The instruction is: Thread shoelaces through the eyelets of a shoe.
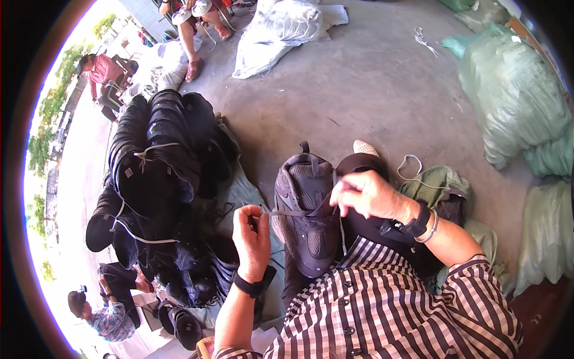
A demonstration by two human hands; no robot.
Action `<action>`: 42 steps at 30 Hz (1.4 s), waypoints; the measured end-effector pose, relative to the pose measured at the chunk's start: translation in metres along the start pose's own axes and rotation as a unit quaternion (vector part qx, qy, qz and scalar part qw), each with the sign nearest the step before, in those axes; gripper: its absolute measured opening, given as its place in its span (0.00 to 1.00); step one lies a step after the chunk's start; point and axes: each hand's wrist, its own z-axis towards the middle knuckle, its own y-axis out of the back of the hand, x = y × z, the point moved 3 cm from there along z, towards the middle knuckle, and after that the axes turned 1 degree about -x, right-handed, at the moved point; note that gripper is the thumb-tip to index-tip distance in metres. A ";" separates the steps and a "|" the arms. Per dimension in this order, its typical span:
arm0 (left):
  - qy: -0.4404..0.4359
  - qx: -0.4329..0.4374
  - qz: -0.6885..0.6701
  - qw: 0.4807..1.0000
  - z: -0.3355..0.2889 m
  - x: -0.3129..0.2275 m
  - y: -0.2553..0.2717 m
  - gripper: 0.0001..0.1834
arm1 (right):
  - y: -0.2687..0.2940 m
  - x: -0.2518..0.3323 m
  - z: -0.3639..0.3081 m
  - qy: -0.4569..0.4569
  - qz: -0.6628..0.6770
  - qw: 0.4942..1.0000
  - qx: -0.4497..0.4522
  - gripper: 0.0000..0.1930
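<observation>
A pile of black shoe uppers [158, 185] lies left of the dark grey shoe [314, 236]; a bulging green sack [514, 96] lies well to its right. The shoe rests on the person's lap [362, 228], toe toward the body. Just right of it, the right hand [369, 194] bends its fingers, its grip's hold unclear; just left, the left hand's [252, 242] grip pinches a dark lace [290, 213].

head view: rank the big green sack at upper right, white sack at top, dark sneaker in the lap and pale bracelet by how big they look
1. Green sack
2. Dark sneaker and white sack: too alike to rank, with the sneaker nearer the camera
3. Pale bracelet
</observation>
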 end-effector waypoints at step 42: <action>0.136 0.123 -0.207 0.961 -0.025 0.002 -0.022 0.09 | 0.076 -0.074 -0.087 -0.072 0.045 0.952 -0.294 0.11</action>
